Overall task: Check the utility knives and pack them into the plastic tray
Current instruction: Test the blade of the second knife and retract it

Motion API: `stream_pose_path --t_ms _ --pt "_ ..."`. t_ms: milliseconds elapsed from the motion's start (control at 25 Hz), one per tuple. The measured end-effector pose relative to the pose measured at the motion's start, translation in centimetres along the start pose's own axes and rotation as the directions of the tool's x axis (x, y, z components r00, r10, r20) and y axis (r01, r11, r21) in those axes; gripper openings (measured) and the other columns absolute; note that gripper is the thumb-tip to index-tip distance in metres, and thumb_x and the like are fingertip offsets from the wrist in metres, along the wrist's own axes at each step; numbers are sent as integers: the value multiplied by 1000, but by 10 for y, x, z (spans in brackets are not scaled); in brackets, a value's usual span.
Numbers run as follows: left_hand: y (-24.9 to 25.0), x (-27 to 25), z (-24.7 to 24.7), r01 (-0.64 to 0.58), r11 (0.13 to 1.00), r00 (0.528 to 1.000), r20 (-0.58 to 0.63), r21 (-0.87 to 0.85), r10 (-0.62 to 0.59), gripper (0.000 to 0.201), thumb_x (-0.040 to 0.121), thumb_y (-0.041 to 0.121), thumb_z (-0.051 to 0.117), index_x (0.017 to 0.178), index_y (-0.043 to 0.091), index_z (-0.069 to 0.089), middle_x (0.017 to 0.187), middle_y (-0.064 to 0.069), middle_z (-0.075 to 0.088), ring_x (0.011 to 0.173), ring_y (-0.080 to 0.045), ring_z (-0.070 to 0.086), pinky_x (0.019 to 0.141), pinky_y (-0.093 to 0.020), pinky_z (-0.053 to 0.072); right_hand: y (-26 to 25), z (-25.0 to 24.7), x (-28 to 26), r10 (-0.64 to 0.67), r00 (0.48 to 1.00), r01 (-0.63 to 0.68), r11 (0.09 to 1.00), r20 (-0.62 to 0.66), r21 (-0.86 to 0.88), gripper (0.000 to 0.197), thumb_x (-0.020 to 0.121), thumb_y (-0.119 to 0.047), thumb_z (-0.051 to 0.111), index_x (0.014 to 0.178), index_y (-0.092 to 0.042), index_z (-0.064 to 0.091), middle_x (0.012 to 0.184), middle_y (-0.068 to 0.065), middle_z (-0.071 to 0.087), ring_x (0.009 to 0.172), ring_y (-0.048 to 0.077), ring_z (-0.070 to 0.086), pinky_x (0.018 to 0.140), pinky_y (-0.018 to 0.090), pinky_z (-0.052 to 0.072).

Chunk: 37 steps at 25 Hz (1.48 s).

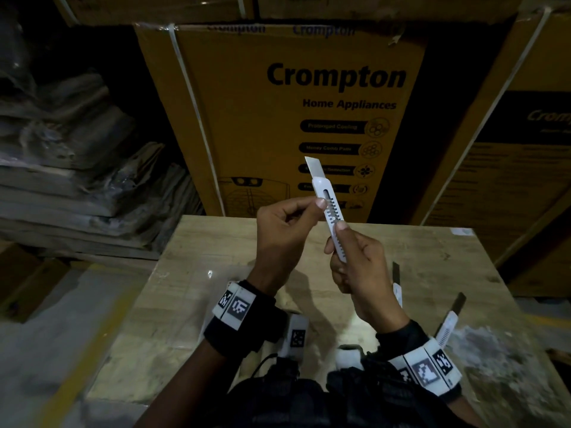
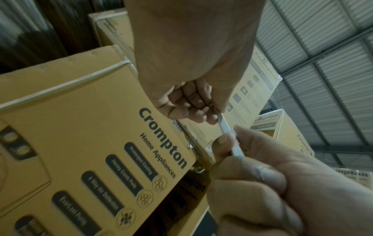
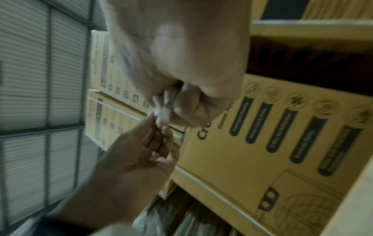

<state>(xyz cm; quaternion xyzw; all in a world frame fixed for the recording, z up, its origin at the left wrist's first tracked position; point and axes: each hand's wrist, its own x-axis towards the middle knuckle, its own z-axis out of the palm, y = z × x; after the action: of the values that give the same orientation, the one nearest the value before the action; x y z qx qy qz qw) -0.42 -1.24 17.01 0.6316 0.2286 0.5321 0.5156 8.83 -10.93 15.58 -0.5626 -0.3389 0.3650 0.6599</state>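
Dim cartons [image 1: 287, 118] back the surface [image 1: 216, 242]; both grips clamp one utility knife [image 1: 329, 208], left hand [image 1: 284, 230] above right hand [image 1: 361, 273], whose fingers hide its lower end.

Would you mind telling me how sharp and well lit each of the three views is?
Head view: dim, corners dark, but the held utility knife and the Crompton carton print read crisply, with a glint on the table. Left wrist view: brighter, the left hand sharp, carton edges bowed by the wide lens. Right wrist view: softest, the right hand smeared by motion blur.
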Motion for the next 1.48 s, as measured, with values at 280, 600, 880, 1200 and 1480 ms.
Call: stream_pose_path --t_ms 280,600,880,1200,1480 --pt "11 13 0 -14 1000 999 -37 -11 13 15 96 3 66 104 -4 76 78 2 75 65 3 64 57 -11 46 -18 14 15 -119 989 113 991 -83 -72 46 105 -22 48 64 -3 53 42 -4 36 36 9 28 40 19 23" --pt "13 16 -14 -30 999 998 -54 28 31 15 95 3 67 104 -5 76 86 -8 78 70 -3 69 58 -13 48 -11 23 7 16 994 -24 997 111 71 41 106 -38 42 93 -4 63 54 4 39 44 15 34 44 22 26" --pt "13 17 -24 -27 998 999 -27 58 29 16 96 4 65 102 -6 76 85 -10 77 68 -4 67 57 -11 46 -13 25 7 19 991 -21 1000 130 14 40 105 -41 42 95 -7 61 54 -1 35 42 10 27 43 21 21" --pt "14 6 -35 80 992 994 -84 101 -72 15 96 10 67 94 4 80 73 5 75 57 2 63 52 -12 44 -3 39 2 -42 995 45 999 93 -26 34 108 -21 38 87 -5 58 49 -2 37 37 10 28 42 18 24" --pt "20 -1 -56 131 990 987 -101 57 -125 17 96 8 66 102 -5 76 78 -4 75 56 1 64 50 -10 45 2 55 -4 -2 961 -12 999 278 48 33 106 -35 38 111 -16 65 66 9 39 47 11 33 46 22 27"
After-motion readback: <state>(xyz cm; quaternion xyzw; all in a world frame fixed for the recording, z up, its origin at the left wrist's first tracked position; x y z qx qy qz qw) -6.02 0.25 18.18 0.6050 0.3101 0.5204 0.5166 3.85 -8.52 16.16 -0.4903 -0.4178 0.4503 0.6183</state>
